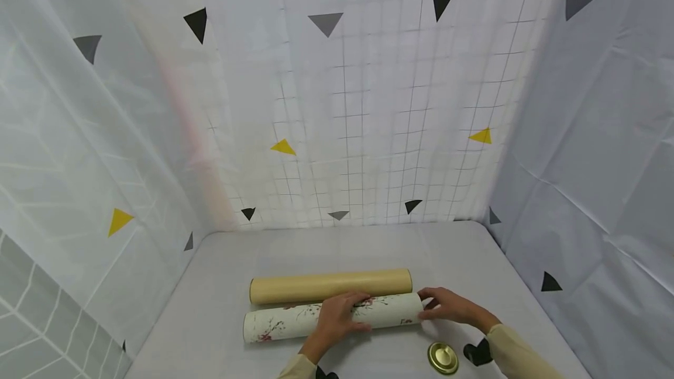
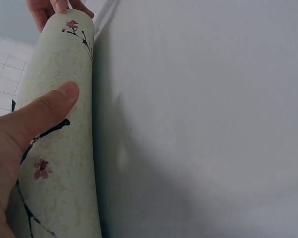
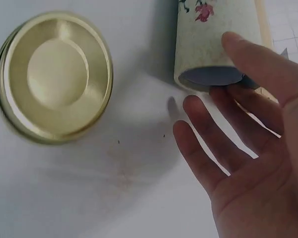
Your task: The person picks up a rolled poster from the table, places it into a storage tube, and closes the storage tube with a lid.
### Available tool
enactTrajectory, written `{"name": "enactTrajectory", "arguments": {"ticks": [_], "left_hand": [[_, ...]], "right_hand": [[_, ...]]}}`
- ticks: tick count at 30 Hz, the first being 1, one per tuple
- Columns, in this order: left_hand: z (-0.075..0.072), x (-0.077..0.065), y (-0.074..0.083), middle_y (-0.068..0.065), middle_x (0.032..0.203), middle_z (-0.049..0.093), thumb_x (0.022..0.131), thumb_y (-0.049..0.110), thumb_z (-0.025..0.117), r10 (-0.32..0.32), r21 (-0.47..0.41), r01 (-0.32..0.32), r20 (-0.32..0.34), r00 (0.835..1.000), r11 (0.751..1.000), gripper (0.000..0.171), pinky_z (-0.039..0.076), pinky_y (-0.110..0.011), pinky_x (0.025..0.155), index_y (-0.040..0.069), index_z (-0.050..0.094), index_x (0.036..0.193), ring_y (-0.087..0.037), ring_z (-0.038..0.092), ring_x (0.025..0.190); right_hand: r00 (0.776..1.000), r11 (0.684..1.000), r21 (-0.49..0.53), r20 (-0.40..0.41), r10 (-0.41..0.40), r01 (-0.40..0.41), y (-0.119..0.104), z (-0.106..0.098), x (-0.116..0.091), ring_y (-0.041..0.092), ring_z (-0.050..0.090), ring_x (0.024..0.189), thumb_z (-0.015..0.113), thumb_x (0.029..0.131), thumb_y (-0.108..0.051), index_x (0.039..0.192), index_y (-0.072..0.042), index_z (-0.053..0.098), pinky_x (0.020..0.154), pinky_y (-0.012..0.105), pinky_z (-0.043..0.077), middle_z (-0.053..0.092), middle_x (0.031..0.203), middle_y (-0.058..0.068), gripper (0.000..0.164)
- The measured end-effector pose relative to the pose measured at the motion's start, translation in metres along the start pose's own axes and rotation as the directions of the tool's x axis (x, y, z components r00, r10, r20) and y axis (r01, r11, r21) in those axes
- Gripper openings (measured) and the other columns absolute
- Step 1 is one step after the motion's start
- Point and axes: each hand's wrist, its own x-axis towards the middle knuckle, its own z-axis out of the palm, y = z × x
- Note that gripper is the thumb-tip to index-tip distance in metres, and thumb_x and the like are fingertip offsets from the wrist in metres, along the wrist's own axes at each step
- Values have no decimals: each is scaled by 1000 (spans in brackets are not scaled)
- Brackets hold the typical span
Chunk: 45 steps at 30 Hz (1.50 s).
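Note:
A pale cylindrical tube (image 1: 392, 310) printed with dark branches and red blossoms lies across the table. My left hand (image 1: 335, 316) grips it right of its middle, fingers over the top and thumb along the near side. At its right end is my right hand (image 1: 446, 304), fingers relaxed and spread. In the right wrist view, the thumb (image 3: 236, 44) lies against the tube's outer wall and the fingertips sit right at the rim. That end is uncovered, showing a hollow, greyish inside (image 3: 211, 75). A round gold metal lid (image 1: 443, 358) lies apart on the table, nearer the right forearm.
Behind the patterned tube, a plain tan tube (image 1: 332, 286) lies nearly parallel and close to it. The white-covered table (image 1: 210, 285) has hanging white sheets (image 1: 358, 104) at its back and sides, marked with black, grey and yellow triangles.

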Motion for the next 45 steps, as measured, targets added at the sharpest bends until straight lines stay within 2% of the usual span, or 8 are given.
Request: {"name": "enactTrajectory", "arguments": {"ticks": [13, 21, 25, 28, 33, 36, 40, 45], "left_hand": [[-4, 3, 0, 9, 123, 76, 63, 53, 91, 3, 13, -3, -16, 1000, 1000, 74, 61, -26, 79, 24, 72, 129, -9, 75, 102], [-3, 2, 2, 9, 124, 76, 63, 50, 92, 9, -3, -9, -21, 1000, 1000, 74, 60, -25, 81, 23, 72, 129, -9, 75, 103], [-2, 1, 2, 9, 124, 76, 62, 49, 93, 14, -6, -14, -33, 999, 1000, 74, 60, -24, 80, 23, 72, 128, -9, 75, 103], [-2, 0, 2, 9, 124, 76, 61, 49, 93, 16, -1, -16, -35, 999, 1000, 74, 60, -24, 79, 24, 72, 127, -8, 75, 103], [-3, -1, 1, 9, 124, 76, 61, 50, 94, 12, 7, -12, -32, 999, 1000, 74, 60, -23, 79, 24, 72, 127, -8, 75, 103], [-3, -1, 1, 10, 125, 76, 61, 50, 93, -1, 0, 1, -23, 1000, 1000, 75, 60, -24, 80, 24, 72, 128, -8, 74, 104], [-3, 0, 2, 10, 125, 76, 61, 49, 93, -9, -14, 9, -19, 1000, 1000, 75, 60, -25, 81, 24, 71, 128, -8, 74, 104], [-2, 0, 2, 11, 125, 75, 62, 50, 92, -8, -8, 8, -6, 1000, 1000, 74, 60, -25, 82, 25, 72, 128, -7, 74, 106]], "right_hand": [[998, 993, 104, 22, 59, -61, -1, 7, 1, 38, 62, 127, 70, 98, -30, 141, 6, 48, 107, 62, 47, 62, 140, 24, 60], [999, 997, 67, 21, 32, -33, 7, 1, -4, 43, 59, 129, 67, 99, -29, 141, 4, 50, 107, 64, 46, 56, 143, 27, 56], [999, 1000, -27, 33, -4, 5, 12, -1, -7, 27, 63, 109, 71, 97, -27, 126, 0, 58, 91, 46, 55, 65, 120, 16, 41], [999, 992, -126, 54, -9, 16, 14, 0, -9, 12, 57, 90, 77, 92, -28, 110, -7, 63, 75, 28, 47, 65, 102, 2, 31], [993, 986, -166, 110, 31, -13, 17, 3, -11, 9, 51, 80, 88, 81, -26, 99, -10, 65, 68, 25, 39, 63, 92, -1, 33], [987, 983, -183, 158, 14, 15, 37, 2, -3, 10, 51, 81, 91, 77, -30, 98, -14, 66, 69, 26, 40, 62, 92, -2, 36], [980, 975, -221, 200, 11, 35, 97, -1, 21, 4, 53, 83, 90, 75, -46, 98, -27, 67, 71, 22, 42, 63, 93, -12, 37], [974, 975, -193, 217, -67, 110, 153, -1, 45, 3, 55, 79, 89, 77, -44, 97, -27, 69, 65, 22, 44, 64, 90, -11, 33]]}}
